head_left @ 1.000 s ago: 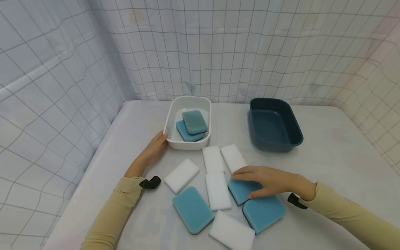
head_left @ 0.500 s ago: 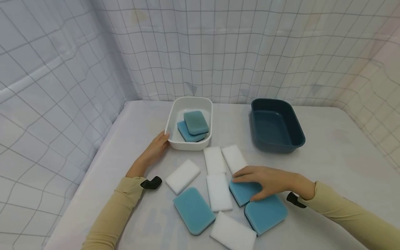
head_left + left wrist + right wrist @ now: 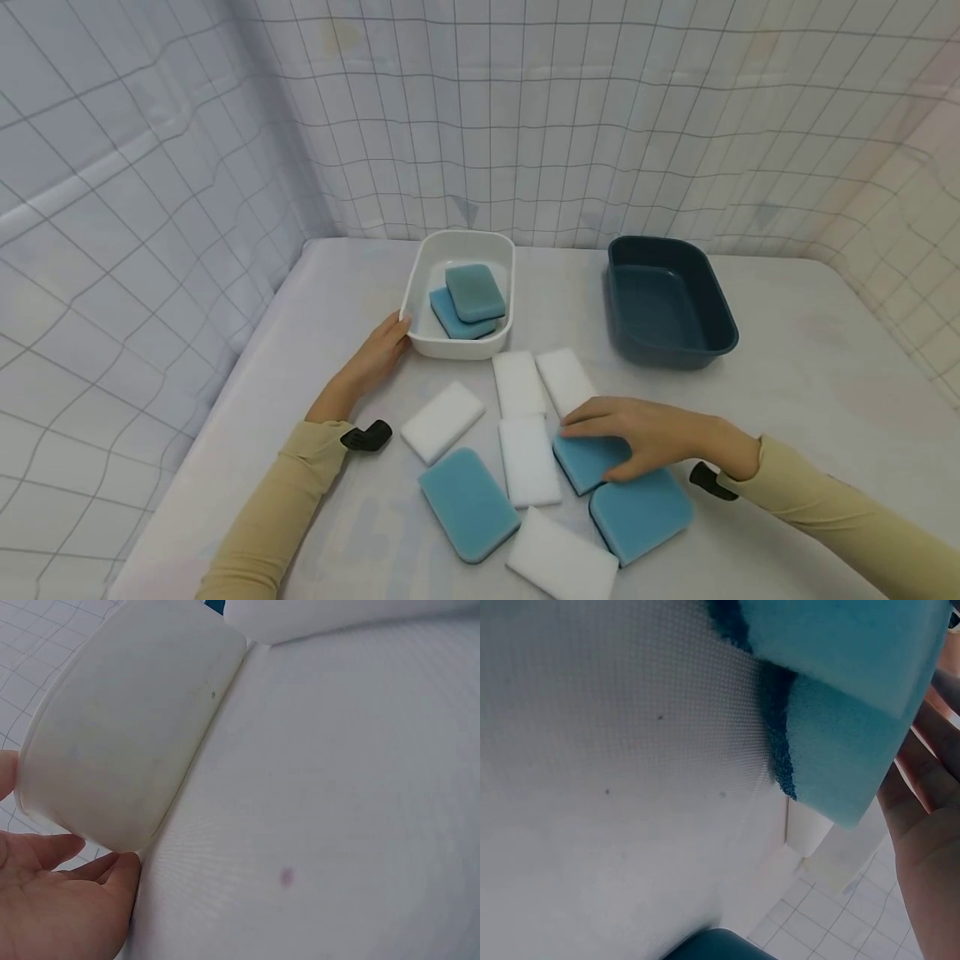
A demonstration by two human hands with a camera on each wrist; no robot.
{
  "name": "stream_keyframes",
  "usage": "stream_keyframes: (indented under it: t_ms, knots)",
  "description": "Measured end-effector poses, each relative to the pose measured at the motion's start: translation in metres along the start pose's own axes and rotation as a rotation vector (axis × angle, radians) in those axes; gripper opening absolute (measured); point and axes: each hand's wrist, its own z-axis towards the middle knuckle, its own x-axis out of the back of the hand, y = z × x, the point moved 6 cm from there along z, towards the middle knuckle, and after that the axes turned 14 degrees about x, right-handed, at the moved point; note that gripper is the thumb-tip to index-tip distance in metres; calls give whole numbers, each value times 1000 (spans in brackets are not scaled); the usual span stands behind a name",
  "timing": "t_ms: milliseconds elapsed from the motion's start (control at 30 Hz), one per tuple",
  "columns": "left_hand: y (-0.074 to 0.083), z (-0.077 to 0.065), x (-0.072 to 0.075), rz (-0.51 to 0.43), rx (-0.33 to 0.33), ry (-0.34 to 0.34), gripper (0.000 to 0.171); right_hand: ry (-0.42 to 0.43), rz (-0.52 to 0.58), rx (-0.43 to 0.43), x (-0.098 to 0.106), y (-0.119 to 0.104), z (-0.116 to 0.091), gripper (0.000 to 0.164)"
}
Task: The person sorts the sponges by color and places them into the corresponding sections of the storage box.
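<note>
My left hand (image 3: 377,354) grips the near left corner of a white plastic tub (image 3: 459,347); one fingertip shows at its rim (image 3: 30,742) and others low by its base in the left wrist view. Two blue sponges (image 3: 474,292) lie overlapped inside the tub. My right hand (image 3: 641,429) rests over a blue sponge (image 3: 583,458) on the table, thumb at its near edge and fingers at its far left part. In the right wrist view the fingers (image 3: 922,776) lie along the blue sponges' upper face; the thumb is hidden there. Another blue sponge (image 3: 645,517) lies just nearer.
A dark teal tub (image 3: 667,358) stands at the back right. Several white sponges (image 3: 528,462) are scattered over the middle of the table, with one more blue sponge (image 3: 471,508) among them. White grid-patterned curtains (image 3: 525,125) enclose the back and sides.
The whole scene has shifted slightly rightward in the head view. Both hands keep their places at the white tub and the blue sponge.
</note>
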Motion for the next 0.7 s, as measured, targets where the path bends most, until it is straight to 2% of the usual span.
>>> stream_keyframes:
  t_ms: [367, 700]
  knots:
    - [-1, 1, 1, -5, 3, 7, 58, 87, -26, 61, 13, -2, 1, 61]
    - [-1, 1, 0, -11, 10, 9, 60, 101, -37, 68, 18, -1, 3, 61]
